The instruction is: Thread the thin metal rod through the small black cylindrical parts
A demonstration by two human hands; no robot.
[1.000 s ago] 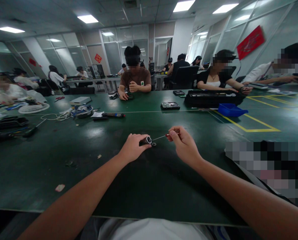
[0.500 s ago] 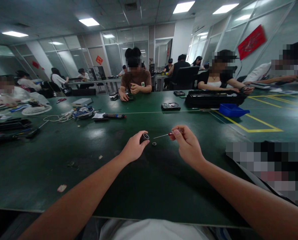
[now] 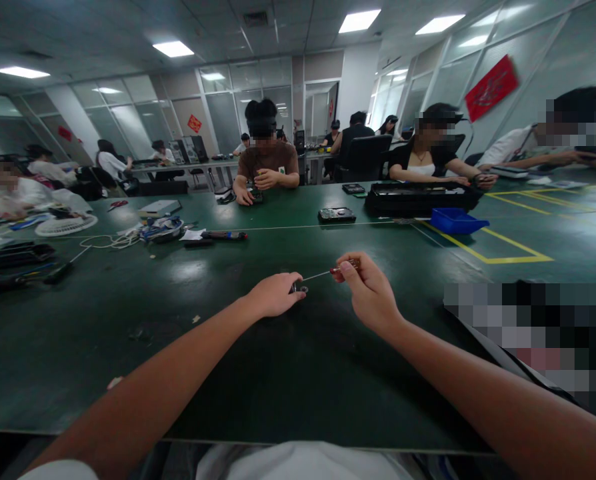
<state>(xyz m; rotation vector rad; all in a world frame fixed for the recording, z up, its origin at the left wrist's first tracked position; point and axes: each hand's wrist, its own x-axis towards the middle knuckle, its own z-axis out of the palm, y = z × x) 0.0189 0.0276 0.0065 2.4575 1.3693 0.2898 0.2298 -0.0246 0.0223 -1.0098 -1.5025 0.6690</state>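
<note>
My left hand [image 3: 277, 295] is closed around a small dark cylinder [image 3: 293, 288], low over the green table. Its fingers hide most of the cylinder; only a bit of the rim end shows. Just beyond the thumb and fingertips is a small round metal part [image 3: 304, 289]; whether the fingers touch it I cannot tell. My right hand [image 3: 371, 290] grips a screwdriver [image 3: 335, 270] by its reddish, see-through handle. The thin shaft points left, its tip close to my left fingertips.
Across the green table [image 3: 288, 373] lie a hard drive [image 3: 337, 215], a blue tray [image 3: 458, 221], a black casing [image 3: 421, 200], a pen-like tool [image 3: 225, 235] and a cable bundle [image 3: 161, 229]. A co-worker [image 3: 265, 163] sits opposite, handling a small item. Others sit on both sides.
My left hand has lowered and turned over, so the cylinder's open end is now mostly hidden and the hand is at the small round part. The screwdriver stays in my right hand.
</note>
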